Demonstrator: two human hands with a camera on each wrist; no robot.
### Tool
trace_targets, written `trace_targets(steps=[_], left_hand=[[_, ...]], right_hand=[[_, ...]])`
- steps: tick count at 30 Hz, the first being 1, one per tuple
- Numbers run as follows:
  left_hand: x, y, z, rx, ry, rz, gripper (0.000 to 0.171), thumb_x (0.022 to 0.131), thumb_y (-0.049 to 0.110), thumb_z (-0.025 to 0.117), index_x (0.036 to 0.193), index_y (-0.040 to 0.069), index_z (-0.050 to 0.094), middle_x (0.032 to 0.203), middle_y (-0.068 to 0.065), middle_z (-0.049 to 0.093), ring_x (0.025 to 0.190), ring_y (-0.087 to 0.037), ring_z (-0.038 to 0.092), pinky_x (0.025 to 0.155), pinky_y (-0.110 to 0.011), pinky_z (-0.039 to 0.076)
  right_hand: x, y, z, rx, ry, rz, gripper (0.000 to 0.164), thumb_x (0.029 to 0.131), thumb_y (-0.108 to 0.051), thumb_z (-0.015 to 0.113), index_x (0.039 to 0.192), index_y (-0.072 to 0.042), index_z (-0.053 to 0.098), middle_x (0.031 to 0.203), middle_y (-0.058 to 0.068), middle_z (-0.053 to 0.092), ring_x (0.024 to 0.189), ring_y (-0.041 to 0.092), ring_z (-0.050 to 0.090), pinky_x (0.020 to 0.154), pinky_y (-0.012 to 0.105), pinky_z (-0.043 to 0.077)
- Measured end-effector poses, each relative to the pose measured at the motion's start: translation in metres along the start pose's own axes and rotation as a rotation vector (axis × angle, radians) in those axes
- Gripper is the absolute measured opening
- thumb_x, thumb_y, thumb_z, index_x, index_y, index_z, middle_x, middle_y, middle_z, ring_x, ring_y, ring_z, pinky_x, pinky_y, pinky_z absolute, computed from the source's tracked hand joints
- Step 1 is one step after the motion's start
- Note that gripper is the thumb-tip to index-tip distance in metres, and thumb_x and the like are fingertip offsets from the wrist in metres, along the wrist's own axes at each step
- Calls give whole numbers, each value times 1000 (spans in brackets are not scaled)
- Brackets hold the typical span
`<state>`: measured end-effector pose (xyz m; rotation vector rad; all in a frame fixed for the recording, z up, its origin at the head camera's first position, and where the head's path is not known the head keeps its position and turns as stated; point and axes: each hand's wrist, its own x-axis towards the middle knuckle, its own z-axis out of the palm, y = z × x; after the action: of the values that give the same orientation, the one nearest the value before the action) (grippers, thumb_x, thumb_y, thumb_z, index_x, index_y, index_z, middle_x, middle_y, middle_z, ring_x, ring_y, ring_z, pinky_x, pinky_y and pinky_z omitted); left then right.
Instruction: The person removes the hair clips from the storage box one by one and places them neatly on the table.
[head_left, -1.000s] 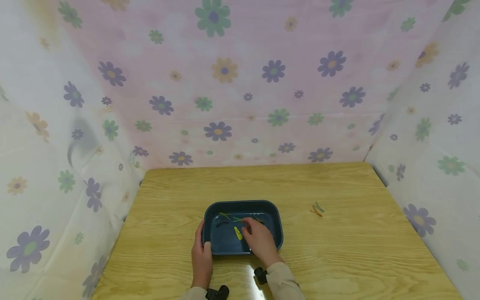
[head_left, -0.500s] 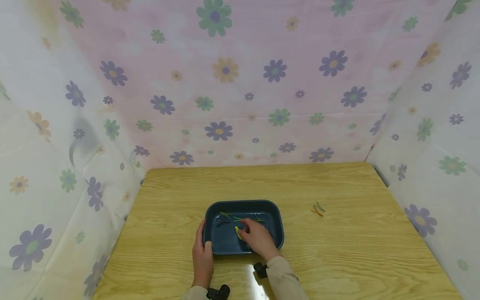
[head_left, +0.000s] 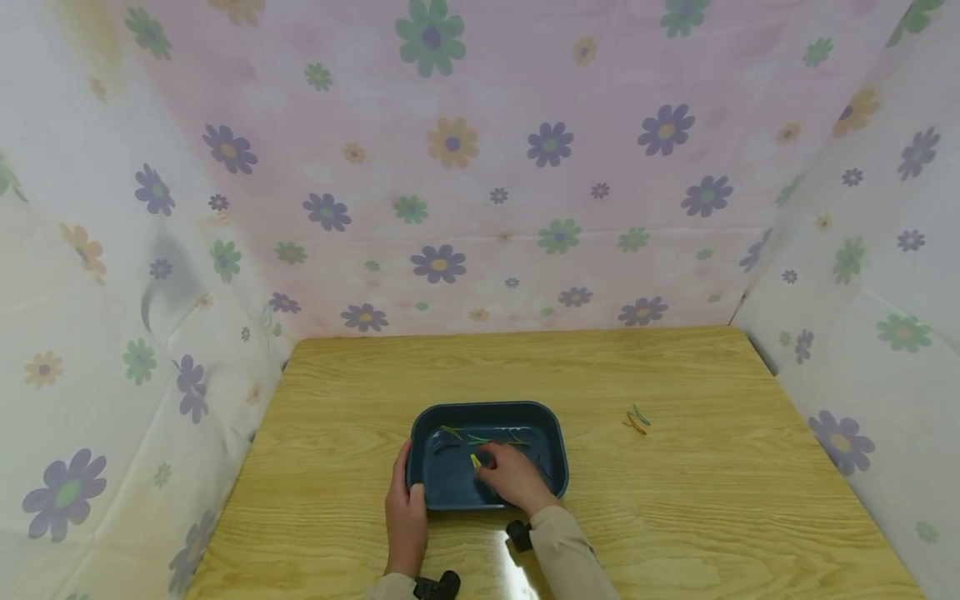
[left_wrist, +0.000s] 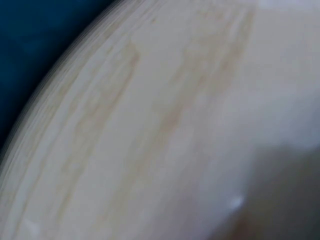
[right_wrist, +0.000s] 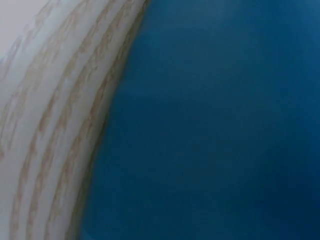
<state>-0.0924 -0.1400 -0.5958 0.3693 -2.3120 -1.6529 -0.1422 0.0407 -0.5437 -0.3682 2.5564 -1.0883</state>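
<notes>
A dark blue rectangular tray [head_left: 453, 492] sits on the wooden table. My left hand [head_left: 406, 517] grips its left side, thumb over the near left rim and fingers along the outer wall. Over the tray's floor, my right hand [head_left: 517, 479] pinches a yellow snap hair clip [head_left: 476, 460] between thumb and fingertips; the clip's lower end is hidden by them. Behind it a green hair clip [head_left: 477, 439] lies in the tray, with a yellow-green clip [head_left: 451, 432] to its left. The right wrist view is mostly blue tray wall [right_wrist: 200, 125].
On the table [head_left: 720, 483] to the right of the tray lie an orange hair clip [head_left: 636, 424] and a green-blue one [head_left: 641, 414]. Flower-printed cloth [head_left: 495, 167] stands along the back and both sides of the table.
My right hand has moved slightly left and nearer me, closing its fingertips on the yellow hair clip, which now shows less and has turned. The left hand keeps its grip on the tray.
</notes>
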Motion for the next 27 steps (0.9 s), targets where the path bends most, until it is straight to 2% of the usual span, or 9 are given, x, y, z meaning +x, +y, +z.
trace_targets(steps=[3,7,9,16,18,21,24,27], left_hand=[[0,0,0,3,8,5,65,81,1,37,137,34,34,134,15,37,58,-20,37,57,-32,33],[0,0,1,11,9,16,66,80,1,37,136,36,34,134,15,37,77,-16,47,65,-34,34],[0,-1,1,16,9,18,67,80,1,37,136,37,33,135,15,37,87,-14,46,69,-35,33],[1,0,0,16,2,8,67,80,1,36,136,39,32,135,17,36,91,-12,45,71,-35,32],[1,1,-1,15,3,10,68,80,1,37,136,39,32,135,16,37,98,-11,43,72,-35,31],[1,2,-1,20,10,15,69,79,0,37,136,38,33,135,15,37,96,-11,43,71,-34,32],[0,2,-2,11,14,11,68,79,0,37,136,36,34,134,15,39,76,-14,47,63,-31,35],[-1,2,-1,0,8,10,67,79,0,38,137,33,35,133,14,39,58,-17,39,58,-30,34]], right_hand=[[1,0,0,-33,2,-1,36,83,-24,60,116,-10,57,85,-2,56,74,15,53,63,35,42],[2,0,1,-91,8,-16,34,81,-20,62,114,-10,59,82,-2,54,72,14,51,62,33,41],[2,-1,1,-114,13,-26,33,81,-17,63,113,-10,59,81,-3,53,71,13,50,61,33,40],[4,-4,2,-159,28,-29,33,79,-14,65,112,-11,60,83,-1,56,73,14,53,60,32,42],[5,-5,3,-170,29,-19,33,79,-16,65,111,-11,60,84,-1,57,74,14,53,61,32,42],[7,-5,4,-180,32,-22,32,78,-17,66,110,-11,60,84,-1,57,74,15,54,62,33,42],[8,-5,5,-184,35,-32,31,78,-17,66,108,-10,61,84,0,57,74,16,53,62,33,42],[7,-5,6,-179,36,-46,29,78,-14,66,106,-10,61,84,1,56,73,15,52,62,33,41]])
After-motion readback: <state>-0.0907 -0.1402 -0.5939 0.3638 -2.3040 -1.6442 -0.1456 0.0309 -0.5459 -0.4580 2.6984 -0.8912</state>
